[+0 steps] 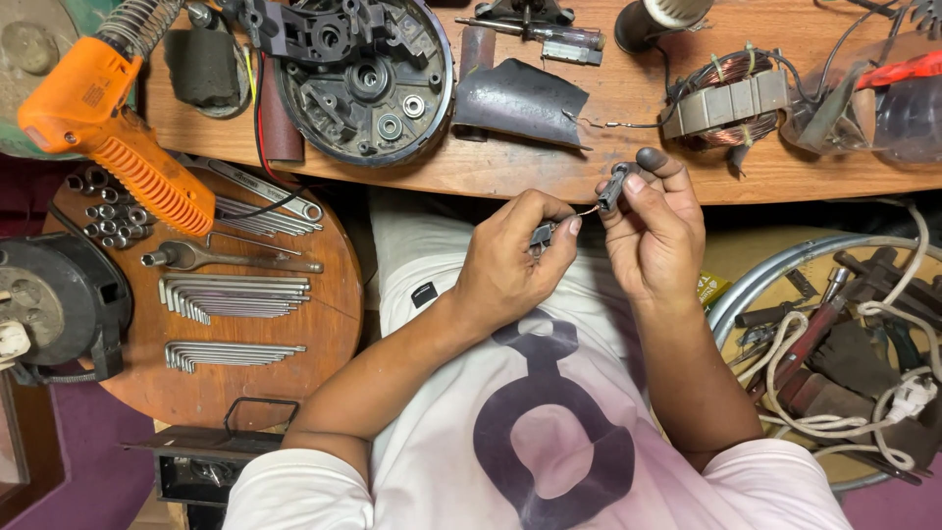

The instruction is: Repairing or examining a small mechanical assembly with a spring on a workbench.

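That thin wire (pixel 587 209) between your hands could snap or slip out if you tug them apart, it looks fragile. Your right hand (pixel 655 236) is pinched on the small dark plug piece (pixel 614 185), fingertips up near the bench edge (pixel 510 186). Your left hand (pixel 510 265) is curled just beside it, clamped on a small black clip (pixel 543 235).

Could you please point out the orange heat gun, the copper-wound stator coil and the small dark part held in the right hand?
orange heat gun (pixel 118 137), head view, on its ribbed handle.
copper-wound stator coil (pixel 726 101), head view, on the grey laminated core.
small dark part (pixel 613 186), head view, on its body above the right hand (pixel 655 240) fingertips.
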